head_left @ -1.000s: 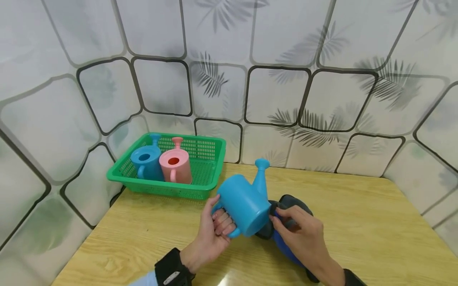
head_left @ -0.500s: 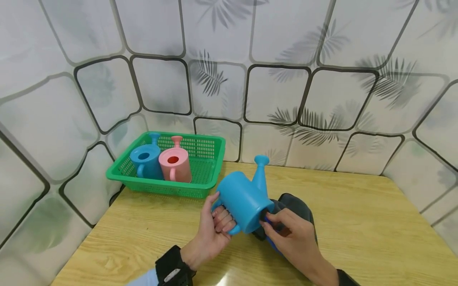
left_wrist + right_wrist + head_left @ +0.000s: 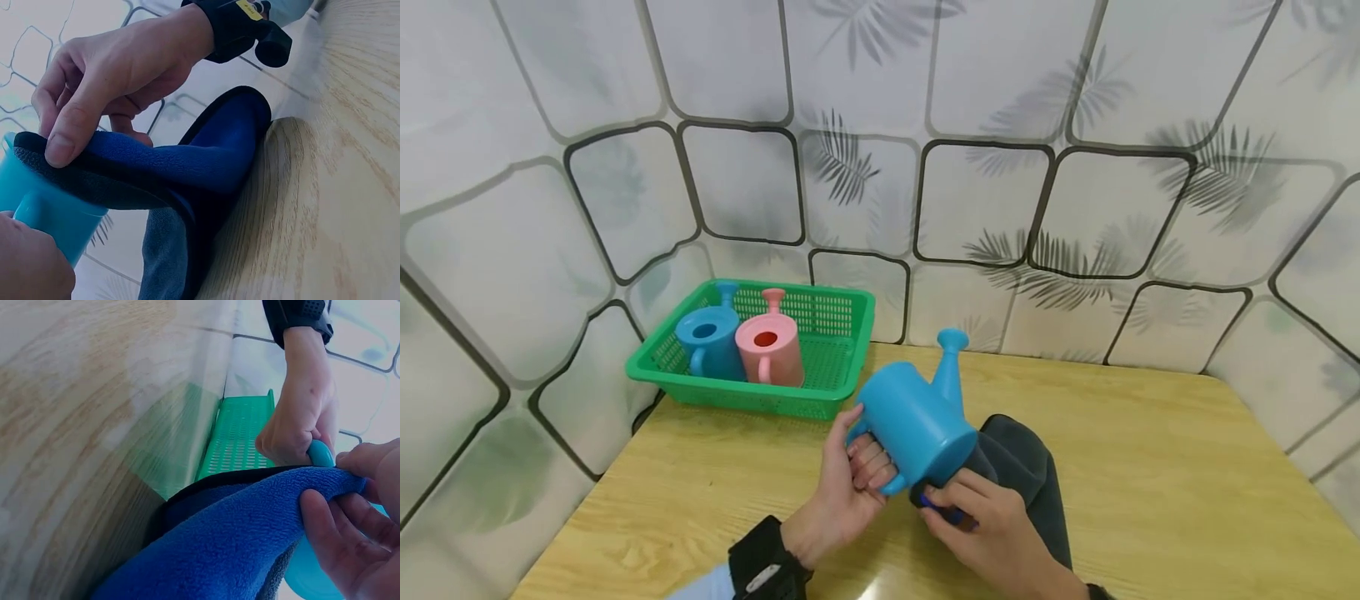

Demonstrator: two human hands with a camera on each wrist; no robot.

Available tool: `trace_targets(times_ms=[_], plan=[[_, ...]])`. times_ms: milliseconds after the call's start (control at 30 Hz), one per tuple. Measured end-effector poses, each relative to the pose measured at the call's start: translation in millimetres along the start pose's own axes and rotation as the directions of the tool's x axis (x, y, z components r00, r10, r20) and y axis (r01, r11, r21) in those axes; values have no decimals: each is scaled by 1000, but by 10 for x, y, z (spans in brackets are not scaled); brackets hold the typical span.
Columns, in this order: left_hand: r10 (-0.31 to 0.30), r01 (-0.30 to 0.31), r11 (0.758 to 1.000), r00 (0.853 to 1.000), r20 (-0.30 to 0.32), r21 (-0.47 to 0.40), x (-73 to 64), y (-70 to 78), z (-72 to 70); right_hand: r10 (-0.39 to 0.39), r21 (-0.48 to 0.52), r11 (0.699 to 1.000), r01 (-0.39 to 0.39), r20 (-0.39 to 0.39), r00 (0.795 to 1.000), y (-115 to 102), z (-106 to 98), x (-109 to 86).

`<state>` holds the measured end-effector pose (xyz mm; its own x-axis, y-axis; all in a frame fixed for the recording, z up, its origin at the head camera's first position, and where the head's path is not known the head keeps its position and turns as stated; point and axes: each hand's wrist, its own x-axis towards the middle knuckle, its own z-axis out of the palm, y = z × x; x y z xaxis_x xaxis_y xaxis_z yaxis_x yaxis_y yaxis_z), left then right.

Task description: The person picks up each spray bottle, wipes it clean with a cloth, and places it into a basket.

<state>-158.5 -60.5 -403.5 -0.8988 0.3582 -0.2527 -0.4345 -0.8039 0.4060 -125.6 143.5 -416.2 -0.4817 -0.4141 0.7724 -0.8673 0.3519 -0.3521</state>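
Note:
My left hand (image 3: pixel 846 492) grips a blue toy watering can (image 3: pixel 913 425) by its handle. The can is tilted above the table, its bottom turned down and to the right, its spout pointing up. My right hand (image 3: pixel 977 525) pinches the edge of a cloth, blue on one side and dark grey on the other, at the lower edge of the can's base. In the left wrist view the blue-and-grey cloth (image 3: pixel 219 165) drapes from thumb and fingers down to the tabletop. The right wrist view shows the cloth (image 3: pixel 231 537) between my thumb and fingers, partly covering the can.
A green plastic basket (image 3: pixel 835 408) stands at the back left of the wooden table (image 3: pixel 1150 483). Inside are another blue watering can (image 3: pixel 711 342) and a pink watering can (image 3: pixel 771 350), both upright. A patterned wall covering (image 3: pixel 865 200) rises behind and at both sides.
My right hand has moved left and down with the cloth edge, from the right side of the can's base to its lower edge. The left hand and can stay nearly still.

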Motion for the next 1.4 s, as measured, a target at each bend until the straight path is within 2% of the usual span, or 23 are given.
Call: trace_targets(times_ms=[133, 267, 433, 667, 800, 1200, 1400], plan=[[6, -6, 1000, 1000, -18, -3, -21, -1, -14, 0, -1, 1000, 0, 0, 1000, -14, 27, -19], [32, -32, 999, 999, 7, -2, -19, 12, 10, 34, -28, 999, -35, -24, 999, -10, -2, 4], [32, -32, 999, 999, 21, -4, -9, 31, 36, 69, -60, 996, -72, -66, 995, 33, -77, 41], [26, -26, 1000, 1000, 1, -14, -18, 54, 21, 131, -120, 981, -150, -152, 980, 141, -207, 99], [16, -16, 1000, 1000, 9, -27, -25, 61, 22, 142, -165, 971, -174, -188, 972, 191, -289, 132], [10, -10, 1000, 1000, 19, -24, -31, 55, 19, 215, -196, 947, -255, -204, 955, 235, -335, 120], [8, -7, 1000, 1000, 15, -18, -23, 54, 10, 221, -185, 947, -262, -214, 951, 273, -302, 94]])
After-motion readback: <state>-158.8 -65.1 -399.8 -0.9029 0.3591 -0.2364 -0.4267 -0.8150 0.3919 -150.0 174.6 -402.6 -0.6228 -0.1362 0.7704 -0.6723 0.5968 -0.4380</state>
